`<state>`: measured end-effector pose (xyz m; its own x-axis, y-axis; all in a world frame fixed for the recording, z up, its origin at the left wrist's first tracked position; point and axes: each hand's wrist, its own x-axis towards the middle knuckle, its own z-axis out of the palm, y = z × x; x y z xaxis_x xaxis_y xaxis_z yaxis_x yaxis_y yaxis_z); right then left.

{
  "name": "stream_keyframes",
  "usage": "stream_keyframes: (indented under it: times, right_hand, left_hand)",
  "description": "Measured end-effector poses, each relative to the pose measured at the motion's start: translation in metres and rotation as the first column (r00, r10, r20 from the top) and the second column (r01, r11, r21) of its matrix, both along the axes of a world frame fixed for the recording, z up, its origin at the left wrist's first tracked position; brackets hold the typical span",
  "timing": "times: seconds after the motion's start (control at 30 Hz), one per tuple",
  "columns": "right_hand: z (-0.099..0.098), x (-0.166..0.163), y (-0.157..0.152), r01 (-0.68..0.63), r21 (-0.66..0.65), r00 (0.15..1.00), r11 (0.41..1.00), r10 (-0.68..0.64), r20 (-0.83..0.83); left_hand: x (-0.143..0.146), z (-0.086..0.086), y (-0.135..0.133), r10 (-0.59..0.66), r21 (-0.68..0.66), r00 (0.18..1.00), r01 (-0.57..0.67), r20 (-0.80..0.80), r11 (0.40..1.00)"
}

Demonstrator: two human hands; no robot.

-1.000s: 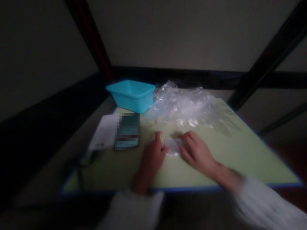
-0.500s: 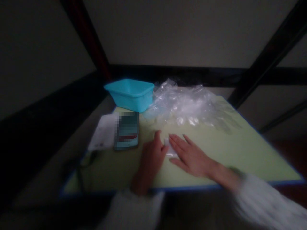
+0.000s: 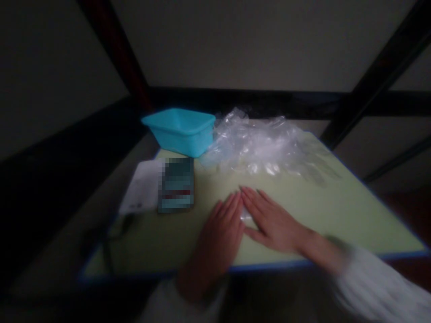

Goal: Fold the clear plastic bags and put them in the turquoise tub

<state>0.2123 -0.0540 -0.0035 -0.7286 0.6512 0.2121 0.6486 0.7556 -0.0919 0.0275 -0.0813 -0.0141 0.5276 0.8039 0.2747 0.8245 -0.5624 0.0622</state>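
A small, flat, whitish piece point(image 3: 246, 215), perhaps a little plastic packet, lies on the table near its front edge, mostly covered by my hands. My right hand point(image 3: 274, 222) rests flat over its right side with the fingers stretched out toward the upper left. From the other side, my left hand point(image 3: 224, 233) lies flat with its fingers extended, and its fingertips meet those of the right hand. Only a sliver of the piece shows between the two hands.
A turquoise plastic basin point(image 3: 185, 132) stands at the back left. Beside it spreads a heap of clear plastic bags point(image 3: 259, 143). On the left lie a white flat device point(image 3: 143, 186) and a pixelated dark item point(image 3: 177, 184). Blue edging borders the yellow-green table point(image 3: 323, 233).
My left hand has shifted right and flattened, its fingers now stretched out against the right hand and over the whitish piece. My right hand has hardly moved.
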Motion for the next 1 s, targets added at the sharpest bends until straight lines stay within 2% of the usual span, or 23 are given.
stream_keyframes:
  times: [0.6,1.0]
  right_hand:
    - [-0.001,0.001,-0.002,-0.016,0.022,1.0,1.0,0.016,-0.004]
    - [0.003,0.001,-0.002,-0.004,0.006,0.999,1.0,0.004,0.048]
  left_hand:
    - [-0.002,0.012,-0.003,-0.002,-0.102,1.0,0.004,0.013,0.995]
    - [-0.007,0.01,-0.003,-0.024,-0.101,0.999,0.026,0.021,0.995]
